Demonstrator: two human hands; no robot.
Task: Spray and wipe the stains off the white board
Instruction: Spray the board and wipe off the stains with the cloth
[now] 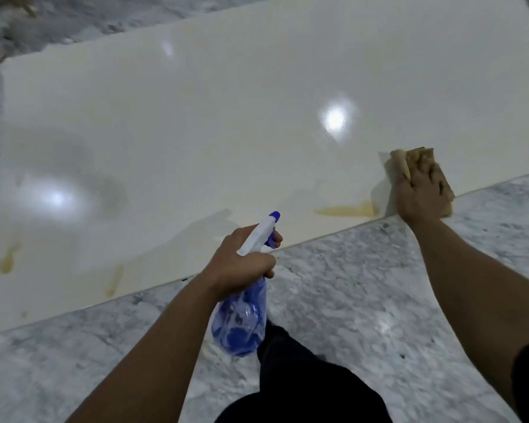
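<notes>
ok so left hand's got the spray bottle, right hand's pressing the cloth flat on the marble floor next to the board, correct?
Not quite. The head view shows the right hand pressing the tan cloth on the white board itself, just inside its near edge, not on the marble floor. The rest holds: the left hand grips the blue spray bottle.

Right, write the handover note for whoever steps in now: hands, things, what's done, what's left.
Left hand: grips the blue spray bottle, nozzle toward the white board, held over its near edge.
Right hand: flat, pressing the brown cloth on the board by the near right edge.
Board lies flat on the marble floor.
Done: judging by the stained cloth, some wiping at the right.
Left: yellow stain just left of the cloth, and stains near the left edge and beside it.
</notes>
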